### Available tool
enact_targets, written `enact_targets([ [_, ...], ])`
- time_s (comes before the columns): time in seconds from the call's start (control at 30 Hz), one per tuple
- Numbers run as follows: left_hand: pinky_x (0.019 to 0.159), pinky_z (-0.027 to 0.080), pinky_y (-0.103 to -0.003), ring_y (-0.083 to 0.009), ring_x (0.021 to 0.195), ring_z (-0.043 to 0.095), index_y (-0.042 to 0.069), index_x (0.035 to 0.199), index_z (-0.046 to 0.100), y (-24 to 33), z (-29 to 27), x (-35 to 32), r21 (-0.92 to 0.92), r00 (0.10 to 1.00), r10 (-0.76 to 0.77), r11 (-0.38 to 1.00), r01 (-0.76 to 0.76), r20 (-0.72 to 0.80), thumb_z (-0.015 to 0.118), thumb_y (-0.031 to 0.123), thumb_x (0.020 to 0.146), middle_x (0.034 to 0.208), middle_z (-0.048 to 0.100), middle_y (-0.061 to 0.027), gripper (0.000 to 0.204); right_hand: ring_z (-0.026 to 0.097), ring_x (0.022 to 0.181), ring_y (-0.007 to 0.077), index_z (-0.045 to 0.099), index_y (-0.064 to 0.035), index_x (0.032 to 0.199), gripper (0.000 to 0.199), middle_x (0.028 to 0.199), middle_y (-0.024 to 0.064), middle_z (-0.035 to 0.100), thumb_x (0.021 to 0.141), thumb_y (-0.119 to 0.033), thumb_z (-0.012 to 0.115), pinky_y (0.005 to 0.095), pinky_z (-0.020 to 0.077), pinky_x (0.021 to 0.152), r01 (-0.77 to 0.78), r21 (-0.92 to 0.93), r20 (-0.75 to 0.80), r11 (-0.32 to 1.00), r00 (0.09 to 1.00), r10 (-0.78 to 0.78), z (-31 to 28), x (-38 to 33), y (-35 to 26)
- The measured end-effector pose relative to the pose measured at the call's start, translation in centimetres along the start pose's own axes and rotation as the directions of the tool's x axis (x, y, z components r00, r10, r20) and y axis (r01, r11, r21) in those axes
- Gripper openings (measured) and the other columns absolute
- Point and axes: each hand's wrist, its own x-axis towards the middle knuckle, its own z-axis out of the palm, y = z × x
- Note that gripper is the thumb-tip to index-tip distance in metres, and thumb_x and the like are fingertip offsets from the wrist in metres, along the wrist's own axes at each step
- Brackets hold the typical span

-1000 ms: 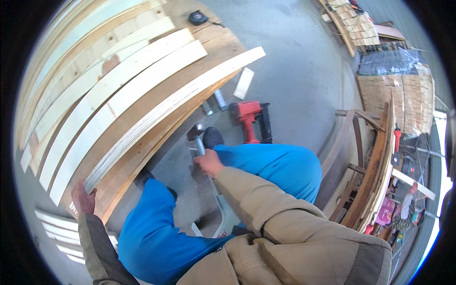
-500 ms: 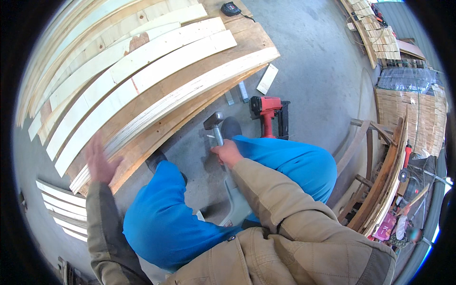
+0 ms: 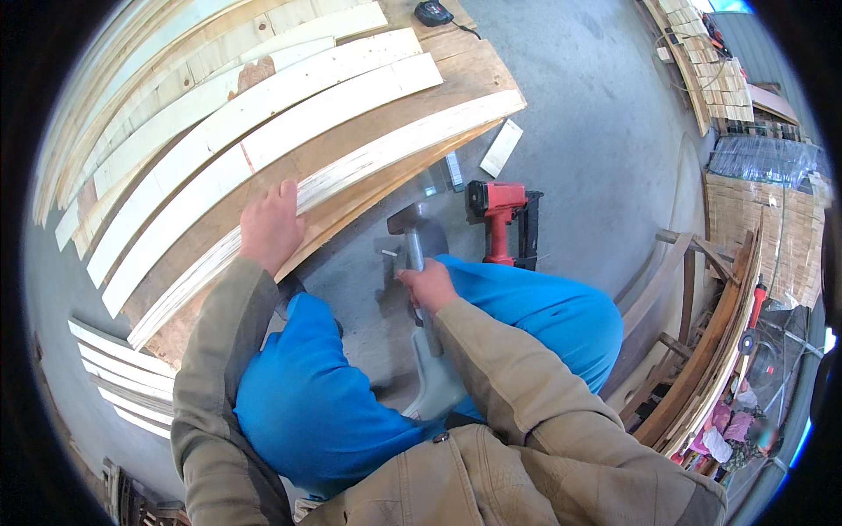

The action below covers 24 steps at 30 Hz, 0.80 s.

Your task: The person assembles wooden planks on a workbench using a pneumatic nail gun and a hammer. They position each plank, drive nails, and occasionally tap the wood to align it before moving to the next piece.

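Note:
In my right hand (image 3: pixel 430 285) is a hammer (image 3: pixel 414 248), its handle enclosed by my fingers and its metal head up, above the floor between my knees. My left hand (image 3: pixel 274 228) lies over a long pale wooden strip (image 3: pixel 386 156) standing on edge along the near side of a wide brown board (image 3: pixel 329 140). Its fingers are bent over the strip's top edge, and the thumb is partly hidden. Several pale flat slats (image 3: pixel 263 140) lie across the board beyond the strip. A red and black nail gun (image 3: pixel 498 219) rests on the floor right of the hammer.
A small pale wood piece (image 3: pixel 501 149) and a metallic strip (image 3: pixel 453 172) lie near the board's right end. A black tape measure (image 3: pixel 431 13) sits at its far corner. Curved planks (image 3: pixel 702 351) lean on a rack at right. More slats (image 3: pixel 123 373) lie at lower left.
My left hand has moved right and away from me along the board and closed over the strip's edge. The hammer in my right hand has shifted slightly right.

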Motion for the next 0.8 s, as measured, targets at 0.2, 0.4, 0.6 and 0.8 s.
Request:
enact_targets([
  [0.2, 0.084, 0.056, -0.051, -0.0378, 0.106, 0.069, 0.006, 0.123, 0.059, -3.1, 0.1, -1.5, 0.015, 0.986, -0.075, 0.997, 0.078, -0.147, 0.079, 0.018, 0.085, 0.113, 0.068, -0.0166, 0.044, 0.056, 0.050, 0.0174, 0.061, -0.0012, 0.093, 0.030, 0.069, 0.0062, 0.062, 0.095, -0.026, 0.079, 0.0373, 0.0460, 0.047, 0.048, 0.002, -0.070, 0.999, 0.996, -0.048, -2.0, -3.6, -3.8],
  [0.4, 0.081, 0.054, -0.053, -0.0422, 0.098, 0.069, 0.004, 0.115, 0.056, -3.8, 1.0, -1.8, 0.017, 0.965, -0.031, 0.999, 0.037, -0.261, 0.082, 0.024, 0.086, 0.110, 0.066, -0.0193, 0.043, 0.055, 0.055, 0.0099, 0.063, -0.0030, 0.097, 0.041, 0.069, 0.0013, 0.060, 0.102, -0.042, 0.073, 0.0298, 0.0454, 0.049, 0.337, -0.060, -0.105, 0.940, 0.934, -0.342, -4.0, -7.0, -12.7],
  [0.6, 0.081, 0.051, -0.051, -0.0354, 0.099, 0.066, 0.006, 0.106, 0.054, -3.9, 1.6, -1.4, 0.026, 0.950, -0.002, 1.000, 0.011, -0.311, 0.083, 0.023, 0.084, 0.104, 0.062, -0.0142, 0.040, 0.054, 0.058, 0.0072, 0.060, -0.0030, 0.101, 0.040, 0.071, 0.0012, 0.058, 0.109, -0.042, 0.063, 0.0256, 0.0437, 0.052, 0.676, -0.037, -0.067, 0.736, 0.733, -0.677, -4.2, -9.2, -21.7],
  [0.8, 0.080, 0.051, -0.051, -0.0357, 0.098, 0.066, 0.006, 0.106, 0.054, -4.1, 1.9, -1.5, 0.044, 0.940, 0.028, 0.999, -0.014, -0.340, 0.082, 0.024, 0.086, 0.102, 0.062, -0.0142, 0.039, 0.067, 0.075, 0.0419, 0.058, 0.0035, 0.104, 0.042, 0.080, 0.0217, 0.066, 0.108, -0.038, 0.062, 0.0492, 0.0526, 0.068, 0.711, -0.390, -0.044, 0.585, 0.621, -0.783, -2.2, -4.6, -19.9],
])
